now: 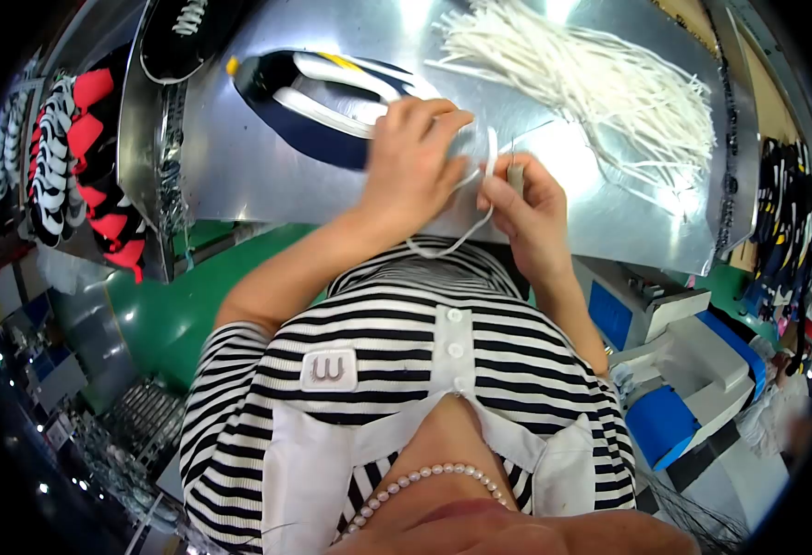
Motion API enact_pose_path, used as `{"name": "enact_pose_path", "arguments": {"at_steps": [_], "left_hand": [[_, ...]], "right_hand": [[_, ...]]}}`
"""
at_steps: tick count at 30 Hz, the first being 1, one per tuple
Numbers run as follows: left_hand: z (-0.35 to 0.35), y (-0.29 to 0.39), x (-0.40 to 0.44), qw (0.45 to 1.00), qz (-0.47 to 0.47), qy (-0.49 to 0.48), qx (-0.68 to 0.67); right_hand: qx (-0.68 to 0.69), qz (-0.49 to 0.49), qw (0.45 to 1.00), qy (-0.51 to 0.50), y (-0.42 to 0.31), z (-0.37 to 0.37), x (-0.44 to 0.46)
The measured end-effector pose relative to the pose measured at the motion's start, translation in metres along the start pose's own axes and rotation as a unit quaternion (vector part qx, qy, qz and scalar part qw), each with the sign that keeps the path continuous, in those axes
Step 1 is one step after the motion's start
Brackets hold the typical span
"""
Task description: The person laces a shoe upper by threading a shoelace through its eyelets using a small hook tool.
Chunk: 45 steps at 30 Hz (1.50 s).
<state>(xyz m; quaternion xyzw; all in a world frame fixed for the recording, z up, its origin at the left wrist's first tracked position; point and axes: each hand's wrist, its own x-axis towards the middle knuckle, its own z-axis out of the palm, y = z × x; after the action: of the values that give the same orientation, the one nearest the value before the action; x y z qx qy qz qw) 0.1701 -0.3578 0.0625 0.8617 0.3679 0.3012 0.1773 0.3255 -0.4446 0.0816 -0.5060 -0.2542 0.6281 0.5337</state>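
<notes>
A navy shoe upper (318, 139) with white eyelet strips and yellow trim lies on the metal bench. My left hand (412, 162) is over its right end, fingers curled round it; the fingertips are partly blurred and what lies under the palm is hidden. Close to its right, my right hand (531, 203) pinches a small tool with a flat, pale handle (516, 178) and a thin, needle-like tip pointing away from me. A white shoelace (466, 236) loops between both hands and hangs over the bench's near edge.
A large bundle of white shoelaces (600, 83) spreads over the right of the metal bench (239, 185). At far left stand a black shoe (179, 37) and stacked black, white and red pieces (82, 157). More uppers (781, 222) hang at far right, above a blue-and-white machine (693, 379).
</notes>
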Motion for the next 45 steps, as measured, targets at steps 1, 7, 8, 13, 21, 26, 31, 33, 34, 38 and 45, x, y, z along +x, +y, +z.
{"name": "enact_pose_path", "arguments": {"at_steps": [1, 7, 8, 13, 21, 26, 31, 33, 34, 38, 45], "left_hand": [[0.012, 0.004, -0.007, 0.999, -0.029, -0.031, 0.017], [-0.077, -0.046, -0.001, 0.984, 0.052, 0.084, 0.149], [-0.087, -0.056, 0.0, 0.984, 0.053, 0.076, 0.154], [-0.111, -0.086, 0.022, 0.942, -0.18, -0.258, 0.113], [-0.064, -0.109, 0.021, 0.693, -0.478, -0.303, -0.447], [-0.047, -0.088, 0.004, 0.675, -0.442, -0.155, -0.57], [-0.054, -0.04, 0.005, 0.778, -0.374, -0.106, -0.493], [-0.055, -0.031, -0.001, 0.812, -0.372, -0.102, -0.439], [-0.054, -0.03, -0.002, 0.821, -0.363, -0.089, -0.432], [-0.046, -0.028, -0.009, 0.847, -0.338, -0.039, -0.409], [-0.044, -0.024, -0.014, 0.866, -0.32, -0.027, -0.384]], "right_hand": [[0.014, -0.016, 1.0, -0.01, -0.002, 0.007, 0.001], [0.039, 0.028, 0.999, -0.022, -0.004, 0.012, 0.017], [0.048, 0.016, 0.998, -0.04, -0.002, 0.02, 0.027], [0.042, 0.005, 0.998, -0.043, 0.03, 0.05, 0.08], [-0.053, -0.035, 0.998, -0.027, 0.041, 0.055, 0.088], [-0.068, -0.082, 0.994, -0.006, 0.019, 0.051, 0.074], [-0.09, -0.084, 0.992, -0.025, 0.013, 0.05, 0.062], [-0.112, -0.077, 0.991, -0.014, 0.009, 0.047, 0.06], [-0.112, -0.077, 0.991, -0.014, 0.009, 0.047, 0.059], [-0.152, -0.077, 0.985, -0.032, 0.014, 0.043, 0.053], [-0.192, -0.17, 0.966, -0.012, 0.013, 0.037, 0.035]]}}
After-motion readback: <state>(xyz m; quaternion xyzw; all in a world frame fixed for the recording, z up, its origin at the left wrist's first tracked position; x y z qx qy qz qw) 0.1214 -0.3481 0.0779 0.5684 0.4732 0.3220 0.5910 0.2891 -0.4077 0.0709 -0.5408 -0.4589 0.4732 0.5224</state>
